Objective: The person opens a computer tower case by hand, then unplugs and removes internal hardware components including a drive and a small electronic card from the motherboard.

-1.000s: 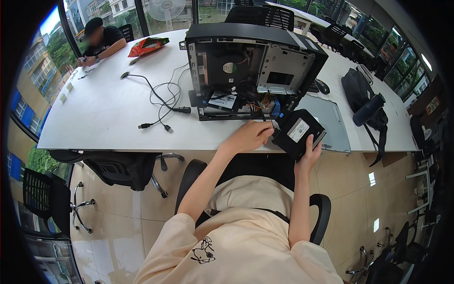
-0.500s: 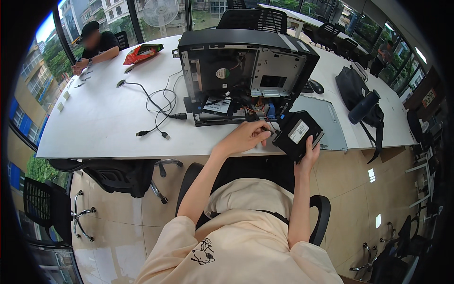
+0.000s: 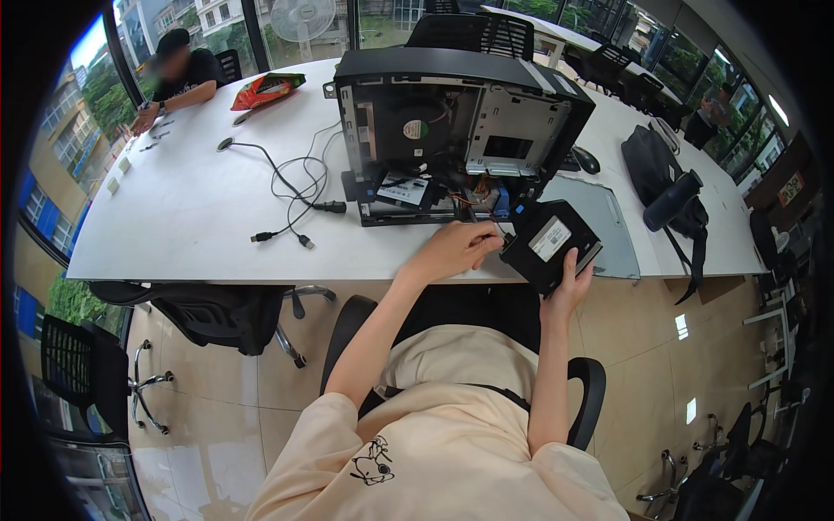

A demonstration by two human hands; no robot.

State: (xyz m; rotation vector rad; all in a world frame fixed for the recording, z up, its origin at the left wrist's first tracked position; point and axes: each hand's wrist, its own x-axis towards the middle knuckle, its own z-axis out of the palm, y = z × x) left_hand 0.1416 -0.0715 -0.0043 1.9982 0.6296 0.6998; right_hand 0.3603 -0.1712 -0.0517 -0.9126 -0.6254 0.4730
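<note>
My right hand (image 3: pixel 569 284) grips a black optical drive (image 3: pixel 546 269) with a white label, tilted over the table's front edge. Fingers of my left hand (image 3: pixel 456 249) are pinched at the drive's left edge around a cable plug (image 3: pixel 508 238), mostly hidden by them. Behind both hands stands an opened desktop computer case (image 3: pixel 465 65), its inside facing me. A fan area, metal bracket (image 3: pixel 519 117), loose wires (image 3: pixel 465 193) and a labelled silver drive (image 3: pixel 404 191) show within. Thin wires run from the case toward the plug.
A grey metal panel (image 3: pixel 599 217) lies right of the case, near a mouse (image 3: pixel 586 160). Black cables (image 3: pixel 304 204) spread on the left. Farther off are a red packet (image 3: pixel 261 93), a black bag (image 3: pixel 647 165) with a bottle (image 3: pixel 673 200), and a seated person (image 3: pixel 187 74).
The view has shifted slightly. Both hands keep nearly the same hold on the drive and plug, with only small finger movement in the left hand.
</note>
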